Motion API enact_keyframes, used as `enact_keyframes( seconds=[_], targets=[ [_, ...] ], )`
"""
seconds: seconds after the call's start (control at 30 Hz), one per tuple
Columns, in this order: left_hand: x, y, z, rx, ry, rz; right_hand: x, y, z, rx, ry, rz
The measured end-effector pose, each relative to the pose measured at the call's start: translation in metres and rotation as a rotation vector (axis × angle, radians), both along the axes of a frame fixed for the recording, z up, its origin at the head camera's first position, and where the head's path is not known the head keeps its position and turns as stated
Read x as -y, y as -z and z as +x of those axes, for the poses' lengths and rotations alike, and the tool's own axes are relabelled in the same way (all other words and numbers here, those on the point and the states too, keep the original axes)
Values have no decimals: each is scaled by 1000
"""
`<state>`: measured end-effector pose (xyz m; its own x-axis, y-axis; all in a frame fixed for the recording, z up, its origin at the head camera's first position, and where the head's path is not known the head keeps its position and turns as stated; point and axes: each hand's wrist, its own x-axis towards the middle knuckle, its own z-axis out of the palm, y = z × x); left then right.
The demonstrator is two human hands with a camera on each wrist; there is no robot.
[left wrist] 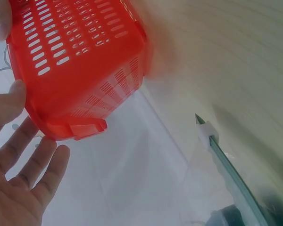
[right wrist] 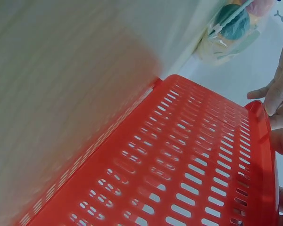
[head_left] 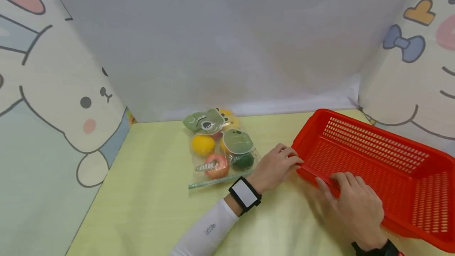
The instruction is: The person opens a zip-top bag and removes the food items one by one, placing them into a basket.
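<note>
The red slotted plastic basket (head_left: 376, 169) stands on the pale yellow-green table (head_left: 149, 192), at the right side and turned at an angle, and both hands are at its near-left corner. The left hand (head_left: 275, 167) lies with fingers nearly straight against the short end of the basket. In the left wrist view the fingers (left wrist: 35, 165) are spread and only touch the rim corner, so this hand steadies or pushes and does not grip. The right hand (head_left: 355, 204) rests over the long near rim (head_left: 320, 175) with its fingers hooked over the edge – it looks like a light hold on the rim, which would let the basket slide or turn on the table. Just beside the left hand lies a clear zip bag of toy fruit (head_left: 220, 149), flat on the table, its green seal strip (head_left: 217, 181) toward the person – apparently still closed. Behind stands a white backdrop (head_left: 227, 42) with cartoon rabbit panels (head_left: 60, 102) at both sides.
</note>
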<state>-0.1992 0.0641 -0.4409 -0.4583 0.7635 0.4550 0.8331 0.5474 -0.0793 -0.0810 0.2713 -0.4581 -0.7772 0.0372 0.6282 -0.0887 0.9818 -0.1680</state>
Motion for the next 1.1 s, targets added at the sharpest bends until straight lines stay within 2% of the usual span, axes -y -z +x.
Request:
enact_keyframes(
  seconds=[0.13, 0.3, 0.63, 0.9, 1.1],
  targets=[
    [5, -1, 0, -21, -44, -1, -2, 2, -11, -64, -79, 17],
    [12, 0, 1, -46, -49, 35, -8, 4, -27, -108, -141, 20],
    [19, 7, 12, -107, -55, 41, -34, 5, -55, -11, -253, 44],
    [16, 6, 24, -161, -81, -14, -54, 7, -80, -29, -377, 94],
    [12, 7, 27, -140, -84, 6, -61, 11, -90, -20, -412, 102]
  ],
)
